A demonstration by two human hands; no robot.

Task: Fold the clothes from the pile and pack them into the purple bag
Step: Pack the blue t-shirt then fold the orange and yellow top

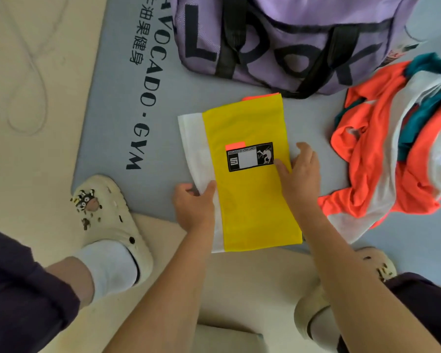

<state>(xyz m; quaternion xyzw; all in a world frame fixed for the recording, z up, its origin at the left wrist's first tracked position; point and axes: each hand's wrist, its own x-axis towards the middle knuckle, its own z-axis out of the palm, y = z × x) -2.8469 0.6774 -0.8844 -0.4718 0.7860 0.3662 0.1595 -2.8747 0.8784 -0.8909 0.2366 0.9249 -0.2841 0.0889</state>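
A folded yellow and white garment (252, 200) with a black label lies flat on the grey-blue mat (107, 138). My left hand (192, 202) grips its white left edge, thumb on top and fingers curled underneath. My right hand (299, 171) holds the right edge, thumb on the yellow cloth beside the label, fingers going under the edge. The purple bag (285, 39) with black letters and straps stands just beyond the garment. A pile of orange, white and teal clothes (392, 149) lies to the right.
My feet in cream clogs stand at the mat's near edge, one on the left (107, 220) and one on the right (316, 312). A thin cord (33, 70) loops over the beige floor to the left of the mat.
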